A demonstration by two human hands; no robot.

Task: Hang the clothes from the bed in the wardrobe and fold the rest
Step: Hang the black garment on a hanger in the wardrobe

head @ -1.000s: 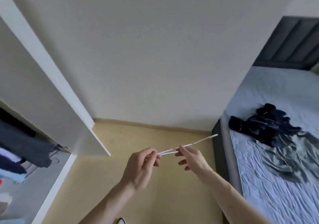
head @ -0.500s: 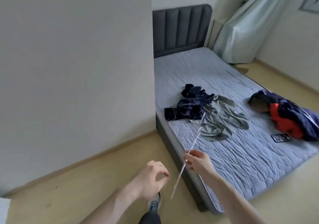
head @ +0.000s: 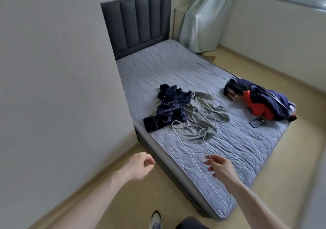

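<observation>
Mostly undone: hanger in hand, clothes all on the bed

Right hand (head: 221,167), lower centre-right of frame, pinches the hook end of a thin white wire hanger (head: 189,146) between thumb and fingertips; other fingers loosely spread. Hanger frame reaches up-left from the hand over the near part of the bed (head: 238,149), its far end over the edge of the clothes pile. Left hand (head: 140,167), lower centre, holds nothing, fingers loosely curled, hovering off the bed's near corner over the floor.

Outward on the bed: navy garment (head: 169,109) crumpled mid-frame, overlapping a grey-green garment (head: 204,117) spread just right of it. Well apart, at the right edge of the mattress, a navy and red jacket (head: 261,103) in a heap. Dark phone (head: 257,122) lies flat just in front of the jacket.

Progress, judged: no garment on the hanger yet, none folded, three or so pieces lie loose. Wardrobe not in view. Step in hand looks like bringing the hanger to the pile to load a first piece. Left to do: hang, carry to wardrobe, fold the remainder.
</observation>
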